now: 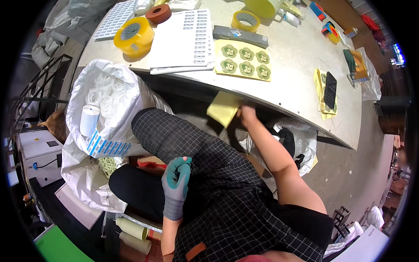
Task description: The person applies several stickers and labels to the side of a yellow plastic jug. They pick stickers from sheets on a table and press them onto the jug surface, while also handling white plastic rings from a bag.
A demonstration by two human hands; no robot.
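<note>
My right hand (247, 114), bare, is closed on a folded pale yellow sheet of paper (224, 108) just below the table's front edge. Part of its fingers is hidden behind the sheet. Over my lap is my left hand (176, 174) in a grey and teal work glove, fingers curled in. Whatever it may hold is too small or hidden to make out. A sheet of green flower-shaped stickers (245, 61) on yellow backing lies near the table edge, beside a stack of printed label sheets (183, 41).
On the table (292, 78) are a large yellow tape roll (134, 37), a smaller one (245, 21), a dark long box (240, 36) and a phone (330, 90). A white sack (150, 94) of clear plastic rings stands at left. Another white bag (307, 135) sits beneath the table.
</note>
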